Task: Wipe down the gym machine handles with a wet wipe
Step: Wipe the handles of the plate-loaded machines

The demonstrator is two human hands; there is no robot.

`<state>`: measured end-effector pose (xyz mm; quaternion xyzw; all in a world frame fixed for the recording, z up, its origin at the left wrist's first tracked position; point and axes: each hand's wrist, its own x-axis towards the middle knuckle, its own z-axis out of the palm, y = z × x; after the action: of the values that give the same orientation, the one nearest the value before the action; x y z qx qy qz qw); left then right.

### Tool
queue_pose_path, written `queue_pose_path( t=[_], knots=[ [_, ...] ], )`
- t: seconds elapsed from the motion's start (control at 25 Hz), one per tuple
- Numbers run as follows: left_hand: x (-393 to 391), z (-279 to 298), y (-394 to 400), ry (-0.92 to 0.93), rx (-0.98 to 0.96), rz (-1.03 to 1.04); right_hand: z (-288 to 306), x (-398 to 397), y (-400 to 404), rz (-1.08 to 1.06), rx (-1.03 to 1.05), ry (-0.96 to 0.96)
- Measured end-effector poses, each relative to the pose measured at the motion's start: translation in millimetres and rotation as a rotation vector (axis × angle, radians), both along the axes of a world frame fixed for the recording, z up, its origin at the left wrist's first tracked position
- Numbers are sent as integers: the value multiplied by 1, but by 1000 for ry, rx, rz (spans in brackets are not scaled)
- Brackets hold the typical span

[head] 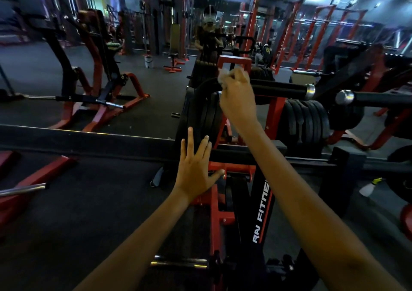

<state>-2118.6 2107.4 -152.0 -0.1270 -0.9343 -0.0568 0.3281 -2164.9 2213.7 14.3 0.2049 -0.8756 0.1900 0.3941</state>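
Presently, landmark: black padded handle bar [278, 88] of the red-framed machine, running level from a curved bend out to a chrome end cap [310, 90].

Right hand: right hand [237, 100] raised to the bar, fingers closed around a crumpled white wet wipe [223, 78], pressing it on the bar at the bend, at the end away from the cap.

Left hand: left hand [197, 168] below the bar, fingers spread and grasping nothing; fingertips lie over the red bracket [231, 169] of the frame. Contact with it is likely, cannot confirm.

Task thing: wipe sits between the right fingers and the bar's top surface. Only a small tuft shows above the knuckles.

Coverage (judgement): the run of padding from the hand to the cap looks untouched by the wipe, so most of this handle probably remains.

Second handle: another black bar with a chrome cap [344, 97] lies just beyond the first bar's cap, pointing the other way. Judged not yet done.

Nearby: stacked black weight plates [306, 121] beneath the bar; white spray bottle [369, 188] on the floor, well below and past the cap end.

Risk 1: wipe is bunched small, so a sliding stroke may clean only a narrow strip and miss the bar's underside.

Risk 2: a loose pinch could let the wipe drop among the plates.

Risk 3: if the bar pivots under pressure, the braced left fingers could be caught near the bracket.
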Motion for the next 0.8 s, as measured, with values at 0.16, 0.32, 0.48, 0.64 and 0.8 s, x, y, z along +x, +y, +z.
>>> queue_pose_path(
  t=[0.16, 0.32, 0.48, 0.64, 0.8],
  knots=[
    [3, -6, 2, -14, 16, 7, -11, -4, -18, 180, 320, 7],
    [9, -14, 4, -29, 26, 5, -19, 0, -18, 241, 616, -2],
    [11, -16, 2, -52, 40, -18, 9, 0, -14, 104, 434, 38],
    [13, -16, 1, -55, 54, -22, -5, 9, -29, 104, 589, -49],
    [11, -16, 2, -14, 60, -7, -37, 12, -27, 232, 737, 48]
  ],
)
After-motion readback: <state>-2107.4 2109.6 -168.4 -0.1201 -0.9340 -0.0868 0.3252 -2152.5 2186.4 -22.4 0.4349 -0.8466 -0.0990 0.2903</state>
